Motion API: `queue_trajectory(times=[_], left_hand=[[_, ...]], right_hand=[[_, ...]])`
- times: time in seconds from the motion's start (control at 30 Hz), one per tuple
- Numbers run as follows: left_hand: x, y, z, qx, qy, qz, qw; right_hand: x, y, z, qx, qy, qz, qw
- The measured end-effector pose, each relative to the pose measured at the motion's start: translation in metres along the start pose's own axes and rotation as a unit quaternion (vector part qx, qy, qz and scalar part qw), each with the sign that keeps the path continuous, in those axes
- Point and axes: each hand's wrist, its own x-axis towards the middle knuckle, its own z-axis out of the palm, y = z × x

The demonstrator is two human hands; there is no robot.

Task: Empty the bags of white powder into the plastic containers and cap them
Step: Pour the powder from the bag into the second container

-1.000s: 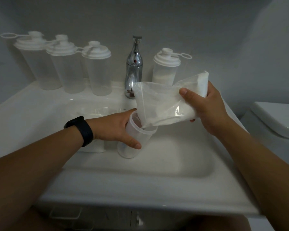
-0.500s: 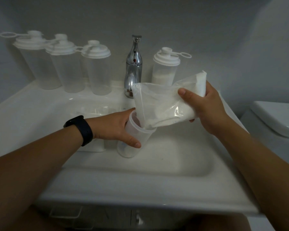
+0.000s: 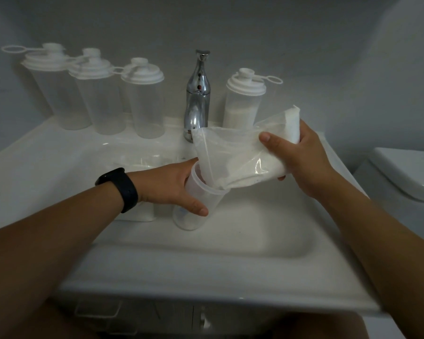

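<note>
Left hand [image 3: 171,188] grips open cup [image 3: 196,206] in sink [image 3: 230,241]; right hand [image 3: 301,157] grips tilted bag [image 3: 233,160], mouth inside cup.

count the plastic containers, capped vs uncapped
Capped clear plastic containers: 5 (one at the left rear is mostly hidden)
Uncapped clear plastic container, gripped by the left hand, with the right hand tipping a clear bag of white powder into it: 1
Total: 6

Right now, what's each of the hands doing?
Left hand: grips the open cup, tilted over the sink.
Right hand: holds the powder bag, mouth in the cup.
</note>
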Motion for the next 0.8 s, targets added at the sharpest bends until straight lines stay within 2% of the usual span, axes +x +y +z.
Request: queue_trajectory(times=[0.8], left_hand=[[-0.0003,0.0001,0.0001,-0.001,-0.002,-0.003,1.000]], right_hand=[[-0.0010,-0.0026,0.0003,0.003,0.000,-0.003,1.000]])
